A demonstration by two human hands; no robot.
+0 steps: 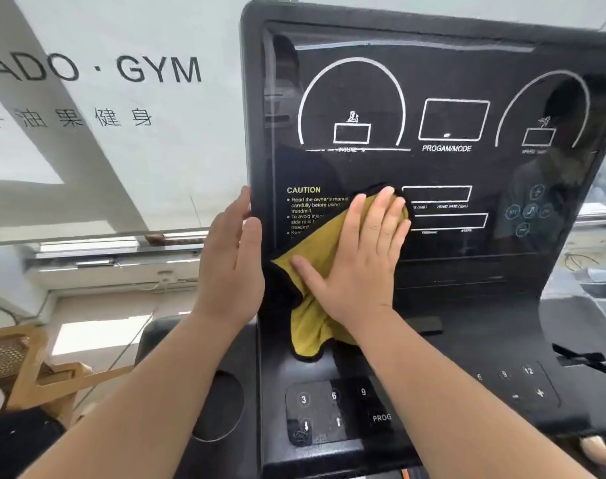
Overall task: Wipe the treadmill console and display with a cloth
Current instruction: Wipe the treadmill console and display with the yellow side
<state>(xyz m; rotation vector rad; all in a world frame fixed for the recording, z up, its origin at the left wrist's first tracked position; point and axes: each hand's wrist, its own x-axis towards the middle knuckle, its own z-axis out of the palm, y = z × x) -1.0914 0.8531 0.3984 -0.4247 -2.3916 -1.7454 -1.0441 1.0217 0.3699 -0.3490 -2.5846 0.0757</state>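
Observation:
The black treadmill display (450,167) stands upright in front of me, with white dial outlines and a yellow CAUTION text at its lower left. My right hand (360,250) lies flat with spread fingers on a yellow cloth with black edging (312,305), pressing it against the lower left of the display. The cloth's lower end hangs down toward the console. My left hand (230,261) holds the display's left edge, fingers straight along it and thumb on the front. Below lies the black console (467,361) with a button pad (325,409).
A round cup holder (218,406) sits in the console's left wing. A second button group (522,385) is at the lower right. Behind the treadmill is a glass wall with GYM lettering (156,69) and a wooden chair (25,368) at the lower left.

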